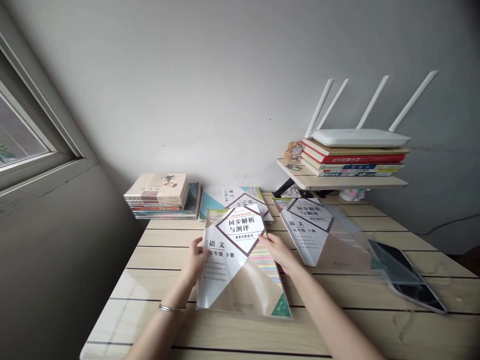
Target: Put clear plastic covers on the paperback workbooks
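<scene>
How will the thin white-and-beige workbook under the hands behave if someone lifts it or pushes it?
The thin white-and-beige workbook is probably floppy rather than stiff, because it looks like a slim soft-cover book. It is likely light for its size. Its glossy cover and the shiny pale wooden table suggest it may slide easily when pushed.

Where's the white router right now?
In the head view, the white router sits upper right, atop a book stack on a small wooden shelf against the wall.
</scene>
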